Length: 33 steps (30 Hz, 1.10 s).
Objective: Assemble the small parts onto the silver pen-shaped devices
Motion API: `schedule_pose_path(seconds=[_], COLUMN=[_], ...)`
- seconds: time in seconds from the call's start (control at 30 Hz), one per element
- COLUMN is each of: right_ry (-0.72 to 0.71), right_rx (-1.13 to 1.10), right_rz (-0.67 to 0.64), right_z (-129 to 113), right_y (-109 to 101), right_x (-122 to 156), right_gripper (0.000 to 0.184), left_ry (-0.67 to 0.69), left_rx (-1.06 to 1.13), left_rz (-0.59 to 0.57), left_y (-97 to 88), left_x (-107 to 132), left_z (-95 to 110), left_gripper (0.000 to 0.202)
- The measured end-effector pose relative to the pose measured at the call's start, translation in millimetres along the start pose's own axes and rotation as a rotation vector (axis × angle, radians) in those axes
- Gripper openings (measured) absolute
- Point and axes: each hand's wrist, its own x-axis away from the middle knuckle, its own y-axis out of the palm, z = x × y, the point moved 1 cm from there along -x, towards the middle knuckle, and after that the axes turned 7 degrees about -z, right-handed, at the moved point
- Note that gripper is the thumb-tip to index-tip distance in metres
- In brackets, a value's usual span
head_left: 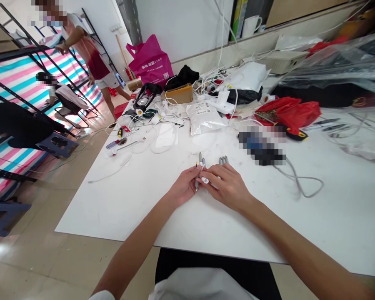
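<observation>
Both of my hands rest together on the white table [118, 200]. My left hand [184, 185] has its fingers closed around a few grey pens [200, 164] that point away from me. My right hand [228, 185] pinches a small white cap [205, 180] next to those pens. More grey pen tips [223, 160] stick out beyond the fingers of my right hand.
Further back lie white cables [156, 143], a screwdriver [118, 143], a white pouch [204, 118], a red plastic bag [289, 111], a grey cord [300, 183] and a pink bag [151, 62]. Two other people are at the far left by metal bunk frames [18, 54].
</observation>
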Motion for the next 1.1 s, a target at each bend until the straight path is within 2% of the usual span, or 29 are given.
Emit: schedule_pose_path(seconds=[0.47,0.57,0.77,0.87,1.0,1.1], right_ry=[-0.007,0.026,0.117,0.135,0.084,0.054], right_rx=[-0.051,-0.086,-0.255,-0.181,-0.114,-0.129], right_rz=[0.016,0.007,0.073,0.018,-0.06,-0.065], right_z=[-1,-3,-1,8,18,18], right_y=[0,0,-9,-16,-17,-13], right_x=[0,0,-3,-4,-1,1], right_gripper=[0.013,0.016,0.031,0.029,0.021,0.017], left_ry=[-0.004,0.008,0.066,0.116,0.192,0.156], left_rx=[0.001,0.006,0.069,0.101,0.08,0.038], left_rz=[-0.001,-0.003,0.027,0.09,0.154,0.143], left_y=[-1.8,-0.4,-3.6,-8.8,-11.1,-8.5], left_x=[1,2,0,-2,-1,0], left_z=[2,3,4,6,12,13], left_gripper=[0.036,0.033,0.025,0.022,0.024,0.025])
